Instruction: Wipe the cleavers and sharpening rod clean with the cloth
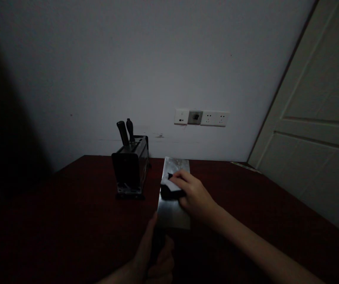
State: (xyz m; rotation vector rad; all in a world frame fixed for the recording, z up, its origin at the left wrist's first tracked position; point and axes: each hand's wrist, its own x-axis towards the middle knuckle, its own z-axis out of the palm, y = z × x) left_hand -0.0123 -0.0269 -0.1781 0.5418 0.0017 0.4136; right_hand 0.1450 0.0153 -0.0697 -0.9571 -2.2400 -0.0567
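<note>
The right hand [193, 193] pinches a black-and-white cloth [171, 185] against the cleaver [173, 216] at mid-frame, its handle [158, 241] gripped in the left hand [160, 262] at lower centre, and a slip past the edge could mean a cut.

In dim light I face a bluish-grey wall [122, 71] with a row of sockets [201, 117]; the dark reddish worktop [231, 183] stands against it, and a panelled door [314, 98] rises to my right.
</note>
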